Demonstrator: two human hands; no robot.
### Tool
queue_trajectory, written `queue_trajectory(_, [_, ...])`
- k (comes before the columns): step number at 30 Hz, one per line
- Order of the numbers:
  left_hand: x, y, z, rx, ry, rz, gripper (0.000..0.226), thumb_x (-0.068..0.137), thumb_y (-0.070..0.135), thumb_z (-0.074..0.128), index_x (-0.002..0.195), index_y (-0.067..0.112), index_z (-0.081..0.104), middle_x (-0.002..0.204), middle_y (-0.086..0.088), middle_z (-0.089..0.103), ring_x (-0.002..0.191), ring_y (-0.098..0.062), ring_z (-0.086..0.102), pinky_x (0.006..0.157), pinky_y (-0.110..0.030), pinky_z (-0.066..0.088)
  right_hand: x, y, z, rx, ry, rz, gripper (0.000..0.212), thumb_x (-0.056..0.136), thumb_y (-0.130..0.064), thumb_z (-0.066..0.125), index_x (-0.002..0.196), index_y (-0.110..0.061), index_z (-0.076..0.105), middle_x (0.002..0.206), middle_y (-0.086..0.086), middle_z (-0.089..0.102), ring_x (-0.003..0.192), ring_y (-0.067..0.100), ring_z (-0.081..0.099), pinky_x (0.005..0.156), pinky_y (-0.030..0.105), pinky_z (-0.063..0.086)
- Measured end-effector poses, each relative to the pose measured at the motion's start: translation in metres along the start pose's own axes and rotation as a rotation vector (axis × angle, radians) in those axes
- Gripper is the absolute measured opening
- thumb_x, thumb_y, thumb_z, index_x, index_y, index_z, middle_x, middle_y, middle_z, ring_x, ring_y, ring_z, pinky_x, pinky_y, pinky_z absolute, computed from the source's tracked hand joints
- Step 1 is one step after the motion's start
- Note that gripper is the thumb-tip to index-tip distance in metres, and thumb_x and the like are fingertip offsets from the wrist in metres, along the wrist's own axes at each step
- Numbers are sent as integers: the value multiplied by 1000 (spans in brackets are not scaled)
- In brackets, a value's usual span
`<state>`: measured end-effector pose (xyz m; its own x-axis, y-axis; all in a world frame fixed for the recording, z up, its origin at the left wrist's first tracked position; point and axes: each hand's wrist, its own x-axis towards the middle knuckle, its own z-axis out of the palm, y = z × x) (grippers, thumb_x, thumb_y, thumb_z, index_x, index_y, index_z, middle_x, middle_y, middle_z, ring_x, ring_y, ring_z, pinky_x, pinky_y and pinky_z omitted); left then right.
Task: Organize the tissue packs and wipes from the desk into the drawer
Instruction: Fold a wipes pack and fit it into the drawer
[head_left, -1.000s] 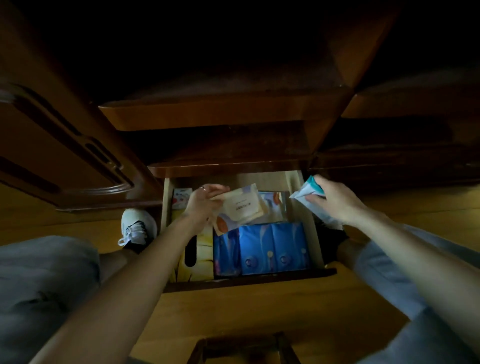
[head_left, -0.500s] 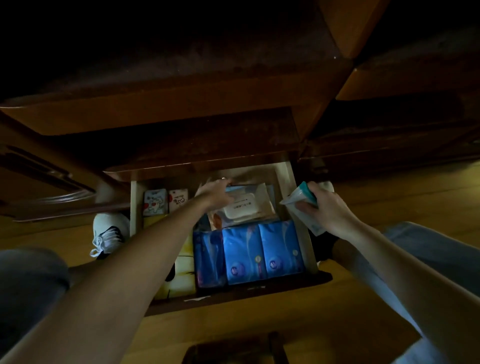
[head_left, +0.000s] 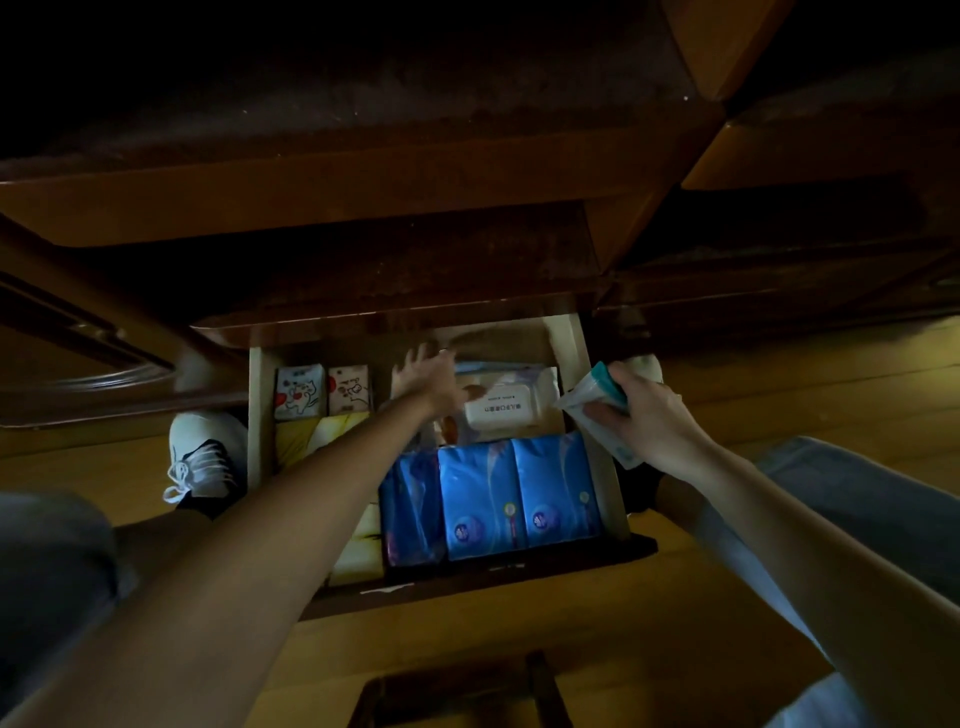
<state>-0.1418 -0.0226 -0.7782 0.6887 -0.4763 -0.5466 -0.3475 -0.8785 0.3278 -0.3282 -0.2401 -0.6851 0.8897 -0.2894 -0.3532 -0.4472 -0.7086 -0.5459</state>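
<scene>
right grip (head_left: 641, 415) clasps teal-white tissue pack (head_left: 592, 400); left grip (head_left: 423, 382) flat, fingers spread, beside wipes pack (head_left: 506, 402); label unreadable.

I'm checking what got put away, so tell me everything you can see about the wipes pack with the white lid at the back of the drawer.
The wipes pack is a soft, flat, pale plastic pouch with a hard white rectangular flip lid bearing small dark print. The lid looks closed. It lies flat at the rear right of the drawer, behind the blue tissue packs, apparently atop another pale pack. Orange artwork shows at its left edge. The left hand rests on its left end with fingers spread.
</scene>
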Motion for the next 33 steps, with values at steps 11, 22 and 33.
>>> queue_trajectory(11, [-18,-2,17,-142,-74,-35,83,80,66,67,148,25,42,152,-10,38,139,-31,33,110,-45,35,3,-21,-4,19,-43,33,30,101,-33,53,128,-34,42,95,-10,62,80,6,63,60,27,45])
queue_trajectory(22, [-46,-37,12,-241,59,74,60,96,37,58,152,29,37,151,-7,40,138,-28,38,107,-46,44,67,-82,53,-356,-121,-282,38,98,-10,54,132,-21,41,124,9,63,102,25,66,75,34,43])
queue_trajectory(33, [-46,-32,22,-252,96,105,68,93,39,63,154,30,33,150,-5,49,130,-29,53,98,-37,46,95,-48,81,-573,-271,-105,56,97,-29,52,152,-30,38,148,6,55,127,27,55,96,41,45])
